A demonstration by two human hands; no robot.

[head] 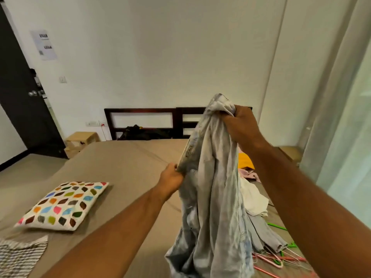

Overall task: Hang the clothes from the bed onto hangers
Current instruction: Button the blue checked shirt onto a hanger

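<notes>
A pair of pale blue jeans (214, 197) hangs in the air over the bed (124, 157), its lower end bunched on the sheet. My right hand (239, 125) grips the top of the jeans, held high. My left hand (170, 177) pinches the waistband edge lower down on the left. Behind the jeans on the right lies a heap of clothes: a yellow piece (246, 160), a pink one (252, 174), a white one (254, 197) and a grey one (265, 233). Pink hangers (271, 259) and green hangers (278, 226) lie near the front right.
A cushion with coloured patches (62, 205) lies at the left of the bed, a striped cloth (20, 255) at the front left corner. A dark headboard (144, 123) with a black bag (140, 132) stands at the far end. Curtains (331, 97) hang at the right.
</notes>
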